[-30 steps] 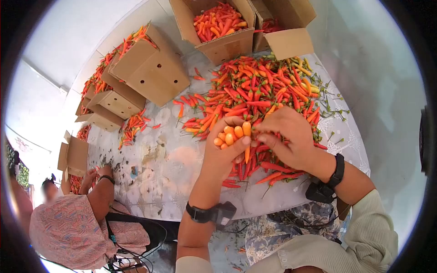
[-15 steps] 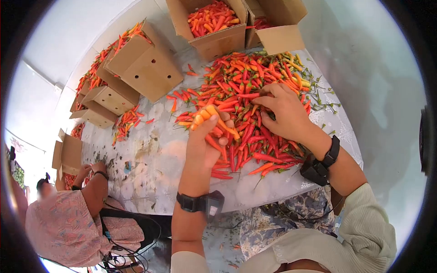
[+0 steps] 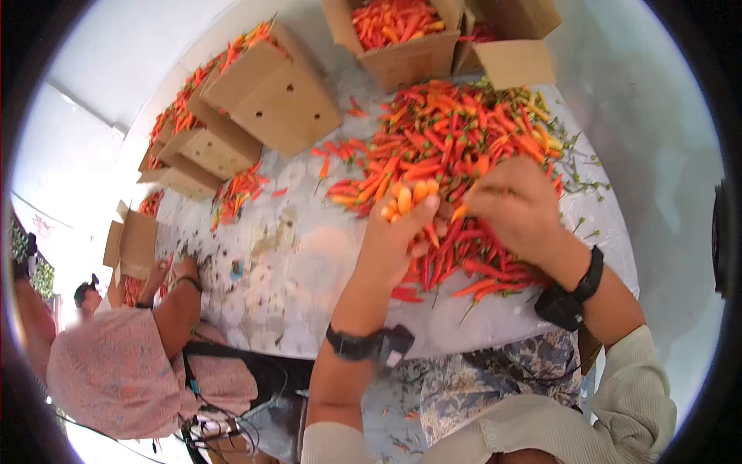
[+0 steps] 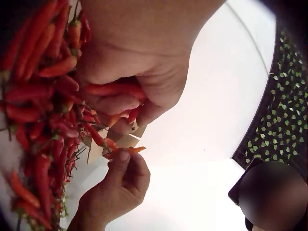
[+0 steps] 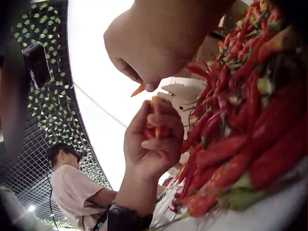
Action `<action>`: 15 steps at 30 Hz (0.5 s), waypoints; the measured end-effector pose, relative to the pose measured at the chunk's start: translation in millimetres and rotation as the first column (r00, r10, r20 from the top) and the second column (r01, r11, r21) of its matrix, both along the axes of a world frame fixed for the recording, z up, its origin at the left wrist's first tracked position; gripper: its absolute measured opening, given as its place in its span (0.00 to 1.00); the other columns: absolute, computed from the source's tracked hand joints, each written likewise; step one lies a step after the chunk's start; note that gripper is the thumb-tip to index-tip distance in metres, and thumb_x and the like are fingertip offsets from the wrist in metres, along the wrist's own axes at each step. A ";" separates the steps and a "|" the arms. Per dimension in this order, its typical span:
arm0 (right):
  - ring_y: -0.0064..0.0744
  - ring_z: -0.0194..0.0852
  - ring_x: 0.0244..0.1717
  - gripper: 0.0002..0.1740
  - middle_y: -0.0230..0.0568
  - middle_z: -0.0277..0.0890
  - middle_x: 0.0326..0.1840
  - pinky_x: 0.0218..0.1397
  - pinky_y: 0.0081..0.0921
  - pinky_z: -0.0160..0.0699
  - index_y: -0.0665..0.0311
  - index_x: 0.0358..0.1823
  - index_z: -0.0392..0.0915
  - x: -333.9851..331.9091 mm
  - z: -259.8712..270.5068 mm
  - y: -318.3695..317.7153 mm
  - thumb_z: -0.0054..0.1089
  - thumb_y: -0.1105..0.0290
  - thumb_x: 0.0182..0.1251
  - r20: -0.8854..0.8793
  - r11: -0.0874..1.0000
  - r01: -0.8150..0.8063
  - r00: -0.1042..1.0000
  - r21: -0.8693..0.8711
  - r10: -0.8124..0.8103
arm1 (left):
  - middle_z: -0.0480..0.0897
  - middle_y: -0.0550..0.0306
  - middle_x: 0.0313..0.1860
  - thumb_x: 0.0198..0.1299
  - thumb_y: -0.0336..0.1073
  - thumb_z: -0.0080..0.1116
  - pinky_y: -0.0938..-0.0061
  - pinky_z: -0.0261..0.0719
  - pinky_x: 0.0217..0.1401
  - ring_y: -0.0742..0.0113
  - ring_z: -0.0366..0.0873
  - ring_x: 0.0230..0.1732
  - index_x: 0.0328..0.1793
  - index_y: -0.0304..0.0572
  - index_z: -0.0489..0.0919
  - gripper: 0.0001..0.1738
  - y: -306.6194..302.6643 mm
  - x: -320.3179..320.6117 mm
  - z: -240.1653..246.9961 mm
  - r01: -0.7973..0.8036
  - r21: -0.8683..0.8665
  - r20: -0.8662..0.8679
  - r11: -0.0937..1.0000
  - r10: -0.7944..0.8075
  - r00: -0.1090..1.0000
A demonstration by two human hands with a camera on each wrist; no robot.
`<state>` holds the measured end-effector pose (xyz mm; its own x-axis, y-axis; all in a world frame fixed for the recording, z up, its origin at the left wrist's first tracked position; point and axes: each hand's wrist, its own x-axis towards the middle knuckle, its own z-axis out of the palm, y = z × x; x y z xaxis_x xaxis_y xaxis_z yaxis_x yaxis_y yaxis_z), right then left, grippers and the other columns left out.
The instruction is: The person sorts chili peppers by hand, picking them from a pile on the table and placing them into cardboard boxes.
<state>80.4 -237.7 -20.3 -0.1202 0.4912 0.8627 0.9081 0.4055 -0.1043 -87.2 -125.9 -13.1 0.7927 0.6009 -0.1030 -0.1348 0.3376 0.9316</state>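
Observation:
My left hand point(image 3: 386, 247) grips a bunch of orange and red chili peppers point(image 3: 405, 199), their smooth ends showing above the thumb in the head view. Just to its right, my right hand point(image 3: 519, 209) pinches a single orange chili pepper point(image 5: 138, 90) between thumb and fingers, its tip pointing toward the left hand. In the left wrist view this right hand point(image 4: 120, 185) is seen from below, thumb on the chili. Beneath both hands spreads a large pile of red and orange chilies point(image 3: 440, 131), many with green stems.
Cardboard boxes filled with chilies, one point(image 3: 406, 58) at the back and another point(image 3: 278, 100) at the left, stand on the patterned tablecloth point(image 3: 301, 263). Loose green stems point(image 3: 583, 185) lie right of the pile. Another person point(image 3: 116, 371) works at the left, beside a small chili heap point(image 3: 238, 193).
My right hand left the left hand's side, reached over the pile, and came back with an orange chili. The left hand keeps its bunch, dipping left and returning. The head view shifted slightly.

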 end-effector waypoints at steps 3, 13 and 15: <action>0.39 0.76 0.40 0.11 0.39 0.75 0.38 0.40 0.30 0.76 0.62 0.35 0.80 -5.6 5.1 -2.0 0.60 0.72 0.46 0.139 0.997 -0.063 0.989 0.045 0.056 | 0.77 0.64 0.33 0.59 0.35 0.60 0.89 0.56 0.14 0.81 0.72 0.26 0.49 0.41 0.74 0.13 -4.5 5.7 -4.7 -0.004 0.044 -0.013 0.999 0.004 1.000; 0.37 0.76 0.43 0.11 0.35 0.77 0.38 0.44 0.31 0.78 0.62 0.34 0.79 -9.2 -5.2 1.0 0.59 0.74 0.46 -0.031 0.990 -0.133 0.991 0.039 0.134 | 0.79 0.61 0.36 0.49 0.26 0.67 0.92 0.60 0.15 0.82 0.72 0.26 0.49 0.40 0.73 0.20 0.5 0.5 -4.6 0.018 -0.026 0.035 1.000 -0.017 0.999; 0.38 0.76 0.42 0.10 0.35 0.77 0.38 0.44 0.32 0.77 0.61 0.34 0.79 -7.9 -9.0 3.2 0.61 0.73 0.46 -0.036 0.996 -0.080 0.996 0.045 0.081 | 0.79 0.60 0.37 0.48 0.25 0.66 0.92 0.60 0.15 0.82 0.72 0.26 0.49 0.40 0.73 0.21 -2.0 2.0 -3.9 0.034 -0.056 0.028 0.998 -0.032 0.999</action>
